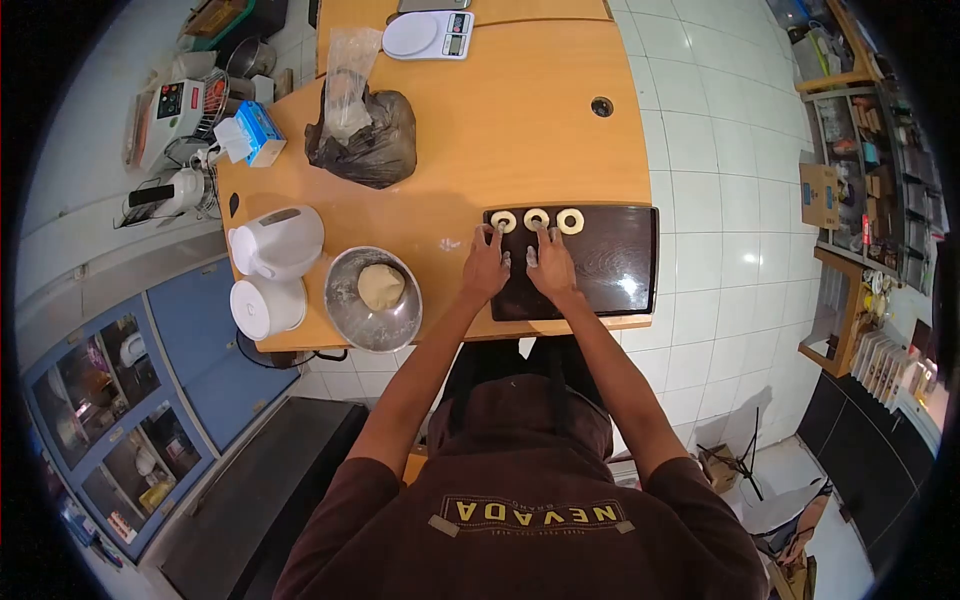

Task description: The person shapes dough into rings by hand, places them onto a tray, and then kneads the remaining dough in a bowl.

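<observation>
Three pale dough rings lie in a row along the far edge of a dark baking tray [610,275]: a left ring [508,215], a middle ring [537,214] and a right ring [570,221]. The fingertips of my left hand [486,268] reach the left ring's near side, thumb apart from the fingers. My right hand [554,266] has its fingers stretched toward the middle ring, at its near edge, with the thumb held away. Whether the fingertips press on the dough is too small to tell. Light smears show on the fingers.
Left of the tray stands a metal bowl [345,322] holding a dough ball [381,287]. Beyond it are two white tubs [285,240], a dark plastic bag [375,140], a tissue box [262,133] and a kitchen scale [428,36]. The tray sits near the table's front right corner.
</observation>
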`<move>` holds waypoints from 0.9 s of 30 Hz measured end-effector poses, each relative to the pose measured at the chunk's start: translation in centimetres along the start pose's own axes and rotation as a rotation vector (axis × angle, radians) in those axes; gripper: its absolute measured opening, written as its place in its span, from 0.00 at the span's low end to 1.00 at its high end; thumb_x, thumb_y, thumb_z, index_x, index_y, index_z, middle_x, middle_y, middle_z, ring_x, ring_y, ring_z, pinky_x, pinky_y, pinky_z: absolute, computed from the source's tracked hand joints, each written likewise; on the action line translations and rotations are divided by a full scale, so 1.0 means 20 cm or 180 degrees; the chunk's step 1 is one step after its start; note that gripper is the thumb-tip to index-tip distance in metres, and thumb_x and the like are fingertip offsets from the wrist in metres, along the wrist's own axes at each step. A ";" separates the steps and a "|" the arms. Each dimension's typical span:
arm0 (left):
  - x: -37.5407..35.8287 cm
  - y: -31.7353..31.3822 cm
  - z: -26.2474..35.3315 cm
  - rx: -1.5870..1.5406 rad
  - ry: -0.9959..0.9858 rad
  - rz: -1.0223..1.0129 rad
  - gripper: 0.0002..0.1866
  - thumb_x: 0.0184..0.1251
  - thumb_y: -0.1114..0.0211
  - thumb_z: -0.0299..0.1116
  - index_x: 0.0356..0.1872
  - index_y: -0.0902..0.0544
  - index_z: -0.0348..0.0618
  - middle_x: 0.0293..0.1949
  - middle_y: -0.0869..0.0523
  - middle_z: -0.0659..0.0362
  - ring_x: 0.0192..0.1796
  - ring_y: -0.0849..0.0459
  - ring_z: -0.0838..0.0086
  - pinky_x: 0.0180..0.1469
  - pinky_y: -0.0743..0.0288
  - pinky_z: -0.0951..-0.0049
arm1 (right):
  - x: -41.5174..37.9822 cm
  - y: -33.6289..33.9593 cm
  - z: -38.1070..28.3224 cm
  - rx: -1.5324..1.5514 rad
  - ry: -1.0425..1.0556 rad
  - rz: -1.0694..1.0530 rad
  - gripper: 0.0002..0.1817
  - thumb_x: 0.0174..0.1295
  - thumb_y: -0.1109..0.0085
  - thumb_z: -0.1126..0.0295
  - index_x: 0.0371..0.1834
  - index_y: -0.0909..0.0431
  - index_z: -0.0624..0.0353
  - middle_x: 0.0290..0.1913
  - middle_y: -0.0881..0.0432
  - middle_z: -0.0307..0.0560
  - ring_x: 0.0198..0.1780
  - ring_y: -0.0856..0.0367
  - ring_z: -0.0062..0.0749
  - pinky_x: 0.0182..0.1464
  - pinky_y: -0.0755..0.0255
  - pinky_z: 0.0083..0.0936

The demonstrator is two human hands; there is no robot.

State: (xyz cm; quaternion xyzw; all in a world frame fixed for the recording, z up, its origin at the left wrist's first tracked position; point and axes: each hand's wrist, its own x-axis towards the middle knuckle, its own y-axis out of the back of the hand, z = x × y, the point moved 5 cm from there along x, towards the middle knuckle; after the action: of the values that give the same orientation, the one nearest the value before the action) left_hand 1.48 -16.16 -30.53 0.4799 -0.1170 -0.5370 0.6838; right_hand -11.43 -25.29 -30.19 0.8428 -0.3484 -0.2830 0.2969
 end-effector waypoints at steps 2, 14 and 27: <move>0.00 0.02 0.00 -0.0096 -0.0037 -0.0031 0.33 0.68 0.34 0.29 0.75 0.30 0.39 0.65 0.32 0.44 0.65 0.24 0.46 0.61 0.20 0.53 | -0.01 -0.01 -0.02 0.0070 -0.0084 0.0032 0.28 0.67 0.40 0.73 0.71 0.32 0.64 0.54 0.26 0.70 0.50 0.19 0.71 0.53 0.21 0.56; 0.00 0.01 -0.04 -0.0277 -0.0376 0.0131 0.36 0.65 0.32 0.27 0.75 0.31 0.38 0.67 0.31 0.41 0.68 0.27 0.43 0.67 0.25 0.51 | 0.02 -0.09 -0.03 0.0490 -0.0332 0.0293 0.27 0.65 0.37 0.75 0.67 0.31 0.64 0.49 0.24 0.65 0.48 0.20 0.67 0.51 0.24 0.55; -0.02 0.08 0.01 -0.0435 -0.0491 0.0444 0.32 0.66 0.33 0.26 0.72 0.29 0.36 0.61 0.27 0.41 0.60 0.22 0.43 0.64 0.25 0.49 | 0.01 -0.08 -0.02 0.0676 -0.0337 0.0627 0.23 0.64 0.36 0.77 0.63 0.27 0.63 0.42 0.23 0.57 0.43 0.19 0.54 0.47 0.25 0.49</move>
State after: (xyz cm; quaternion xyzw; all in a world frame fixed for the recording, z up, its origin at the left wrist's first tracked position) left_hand 2.17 -16.04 -29.02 0.3801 -0.1656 -0.5302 0.7396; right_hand -10.36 -24.32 -31.10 0.8152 -0.4724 -0.2581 0.2137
